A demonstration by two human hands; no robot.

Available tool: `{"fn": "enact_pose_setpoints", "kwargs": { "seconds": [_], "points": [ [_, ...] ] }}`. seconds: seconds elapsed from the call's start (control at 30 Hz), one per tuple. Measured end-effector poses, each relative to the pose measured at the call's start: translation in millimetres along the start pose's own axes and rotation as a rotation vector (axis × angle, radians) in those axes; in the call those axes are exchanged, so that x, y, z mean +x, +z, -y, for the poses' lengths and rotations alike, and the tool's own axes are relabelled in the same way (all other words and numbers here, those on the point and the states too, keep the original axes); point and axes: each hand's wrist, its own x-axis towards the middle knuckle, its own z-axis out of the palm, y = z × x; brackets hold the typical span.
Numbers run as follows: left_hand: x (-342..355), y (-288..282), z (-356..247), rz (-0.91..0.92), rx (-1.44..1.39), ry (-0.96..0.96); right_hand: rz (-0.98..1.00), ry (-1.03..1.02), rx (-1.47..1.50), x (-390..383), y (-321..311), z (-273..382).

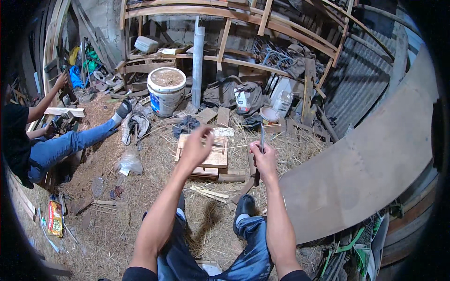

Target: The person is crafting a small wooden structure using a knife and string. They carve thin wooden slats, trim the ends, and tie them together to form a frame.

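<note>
My R hand [264, 160] fingers are wrapped tight round a thin metal tool [262, 137], tip up; L hand [196, 146] fingers loosely spread, empty, over the small wooden frame [212, 152] on the straw floor [117, 220]. I'd pin the frame w/ L hand first and keep the tool's tip off my fingers.

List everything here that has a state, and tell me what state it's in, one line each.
left hand: raised, fingers loosely open, holding nothing visible
right hand: closed around a thin metal tool, pointing up
white bucket: upright, lid off, full of brownish material
wooden block: lying flat on the straw
grey pipe: standing upright
</note>
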Motion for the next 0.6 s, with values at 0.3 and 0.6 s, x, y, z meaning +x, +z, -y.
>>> {"fn": "enact_pose_setpoints", "kwargs": {
  "seconds": [0.3,0.6],
  "points": [
    [-22.9,16.8,-6.2,0.429,0.041,0.058,0.020,0.012,0.124,2.4,3.3,10.3],
    [-18.8,18.2,-10.8,0.240,0.054,0.016,0.146,0.105,0.253,-10.9,-1.6,29.9]
  ]
}}
